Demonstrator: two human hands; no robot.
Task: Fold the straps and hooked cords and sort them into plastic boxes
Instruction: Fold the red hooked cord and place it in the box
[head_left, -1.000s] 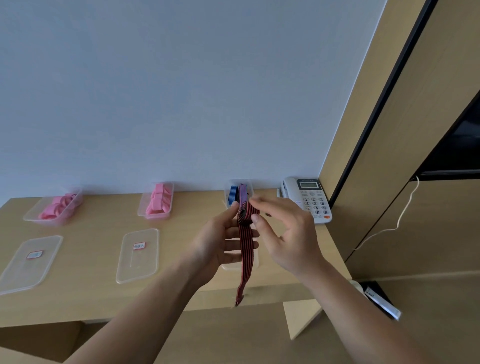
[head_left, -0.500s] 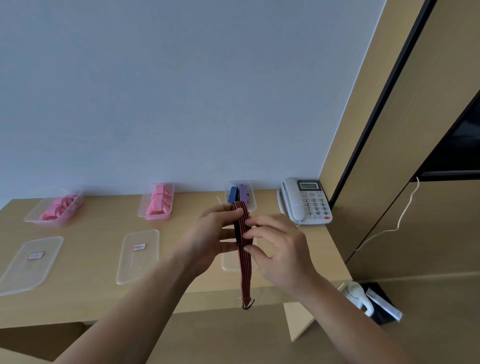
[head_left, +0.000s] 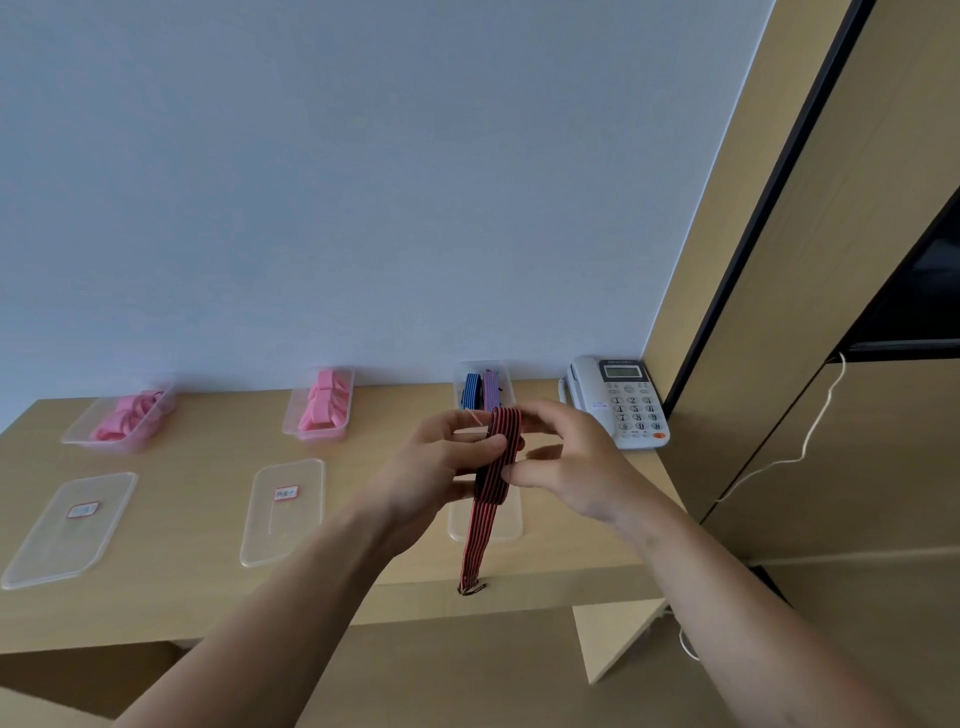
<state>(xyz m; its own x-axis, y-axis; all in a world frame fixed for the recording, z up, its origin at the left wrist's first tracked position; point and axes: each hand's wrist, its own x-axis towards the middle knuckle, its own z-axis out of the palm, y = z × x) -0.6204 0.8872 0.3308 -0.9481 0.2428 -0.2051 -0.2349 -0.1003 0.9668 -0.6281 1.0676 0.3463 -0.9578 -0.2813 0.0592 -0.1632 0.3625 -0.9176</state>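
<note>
A red-and-black striped hooked cord is folded over at its top and hangs down past the desk's front edge, with a metal hook at its lower end. My left hand grips the folded part from the left, fingers curled round it. From the right, my right hand pinches the same fold. Behind them, at the wall, a clear box holds a blue and a purple folded cord. Two more clear boxes with pink straps stand at the back left and back middle.
Three clear lids lie on the wooden desk: one at the front left, one in the middle, and one partly hidden under my hands. A white telephone sits at the back right, beside a wooden cabinet.
The fold at the cord's top has grown and the hanging tail is shorter. My right hand has shifted up to the top of the fold. The boxes and lids have not moved.
</note>
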